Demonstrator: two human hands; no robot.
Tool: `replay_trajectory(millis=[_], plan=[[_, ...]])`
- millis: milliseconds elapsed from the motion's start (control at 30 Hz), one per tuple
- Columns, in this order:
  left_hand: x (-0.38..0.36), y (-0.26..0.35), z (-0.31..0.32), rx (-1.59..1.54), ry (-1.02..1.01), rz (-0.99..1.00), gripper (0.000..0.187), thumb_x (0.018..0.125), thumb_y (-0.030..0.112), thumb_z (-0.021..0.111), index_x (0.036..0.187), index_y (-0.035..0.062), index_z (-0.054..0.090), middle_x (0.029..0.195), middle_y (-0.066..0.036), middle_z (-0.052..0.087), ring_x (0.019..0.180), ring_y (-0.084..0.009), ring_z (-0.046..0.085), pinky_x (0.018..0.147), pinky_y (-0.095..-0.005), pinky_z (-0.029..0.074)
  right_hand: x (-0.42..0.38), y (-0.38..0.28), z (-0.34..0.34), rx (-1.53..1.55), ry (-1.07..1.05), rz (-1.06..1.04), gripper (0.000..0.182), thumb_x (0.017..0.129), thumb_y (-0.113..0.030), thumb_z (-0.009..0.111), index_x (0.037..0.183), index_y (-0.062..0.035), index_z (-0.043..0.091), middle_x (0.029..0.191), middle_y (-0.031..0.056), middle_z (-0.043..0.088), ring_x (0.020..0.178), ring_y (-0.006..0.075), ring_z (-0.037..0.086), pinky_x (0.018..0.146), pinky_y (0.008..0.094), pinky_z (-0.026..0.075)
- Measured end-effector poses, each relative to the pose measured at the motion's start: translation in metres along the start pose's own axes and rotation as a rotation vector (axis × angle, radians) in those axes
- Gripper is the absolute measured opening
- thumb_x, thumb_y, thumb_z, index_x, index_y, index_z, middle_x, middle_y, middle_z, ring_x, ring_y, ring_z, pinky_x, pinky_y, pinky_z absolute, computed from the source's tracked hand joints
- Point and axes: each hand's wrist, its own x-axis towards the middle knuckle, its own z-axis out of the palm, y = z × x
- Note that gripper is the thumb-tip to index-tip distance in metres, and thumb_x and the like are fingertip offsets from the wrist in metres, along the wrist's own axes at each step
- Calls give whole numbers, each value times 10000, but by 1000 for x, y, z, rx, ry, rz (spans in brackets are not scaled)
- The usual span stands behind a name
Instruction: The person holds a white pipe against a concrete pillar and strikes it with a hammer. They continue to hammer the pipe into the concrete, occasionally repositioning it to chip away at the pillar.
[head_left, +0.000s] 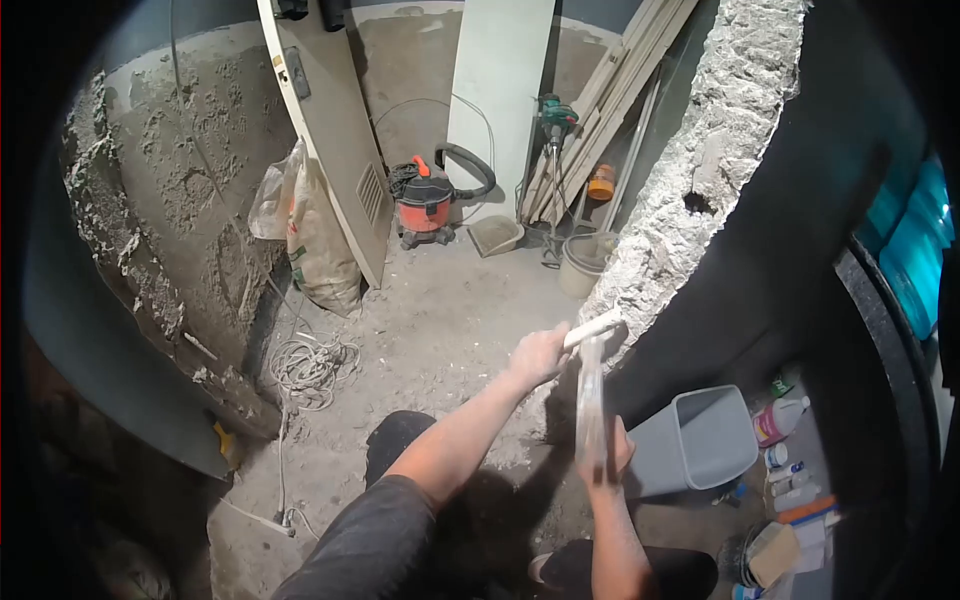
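My left hand (540, 357) is closed round a pale, dusty chisel-like bar (594, 328). The bar points up and right, its far end right at the rough broken wall edge (650, 262). Below it, my right hand (618, 450) grips a hammer (591, 395), smeared by motion and held nearly upright. The hammer's upper end overlaps the bar in this view. Chipped, whitish masonry shows all along the wall edge, with a dark hole in it higher up.
A grey bin (715, 440) lies by my right arm near several bottles. Ahead stand a red and black vacuum (424, 205), a bucket (582, 268), a mixer (556, 125) and leaning planks (620, 90). Coiled cable (312, 368) and a sack (318, 240) are at left.
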Motion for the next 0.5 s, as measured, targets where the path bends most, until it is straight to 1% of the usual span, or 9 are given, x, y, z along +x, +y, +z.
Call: replay_trajectory(millis=[67,100,133,200,233,267,333,433,500], plan=[[-2,8,-9,2,-34,-25,236,861,198,597,1029,101,462,775,-219,639,762,-452,623,665,-565,486,10,-14,-9,96,99,-2,212,871,-33,583,699,-19,460,628,159,497,548,371,524,506,420,422],[-2,10,-9,10,-45,-45,236,861,201,597,1030,100,465,784,-220,641,774,-452,622,675,-564,486,16,-16,-9,-23,187,-92,223,859,31,581,684,-28,455,610,137,467,522,328,500,493,424,408],[-2,12,-11,20,-54,-60,237,862,204,597,1032,100,468,793,-220,642,785,-452,622,685,-563,485,13,0,-3,-56,224,-89,218,888,-24,572,695,-33,470,608,133,463,515,322,492,490,418,406],[-1,15,-15,13,-58,-39,236,866,208,595,1036,101,471,804,-226,641,801,-450,622,690,-559,484,-3,39,18,451,39,548,185,874,-42,549,696,-33,498,609,132,480,525,330,519,479,420,415],[0,12,-13,27,-68,-60,232,869,207,589,1037,100,470,796,-227,639,791,-452,621,684,-560,483,3,51,20,-337,-100,-10,126,832,-60,547,713,-24,523,624,150,513,555,348,555,490,428,440],[1,9,-13,44,-76,-82,227,873,205,583,1038,100,469,788,-228,637,782,-455,620,678,-560,482,0,57,22,-162,-49,161,67,778,-56,564,738,-7,540,678,174,568,608,394,583,519,456,467],[9,3,-15,1,-1,-3,223,875,201,572,1040,98,462,768,-231,630,757,-462,614,664,-568,476,-1,45,13,-311,10,3,119,823,-110,575,772,-5,550,692,196,574,621,416,573,545,464,472],[2,3,-9,-23,-19,-25,232,866,204,577,1034,96,458,776,-240,631,754,-471,607,664,-576,473,-7,32,13,166,164,207,164,920,-123,572,791,-26,538,696,195,556,595,404,545,543,438,450],[3,2,-8,-26,-23,-31,237,861,201,583,1032,94,457,777,-242,631,757,-472,607,665,-574,474,-7,31,6,288,95,357,162,924,-104,562,786,-25,529,693,195,558,600,408,554,552,447,458]])
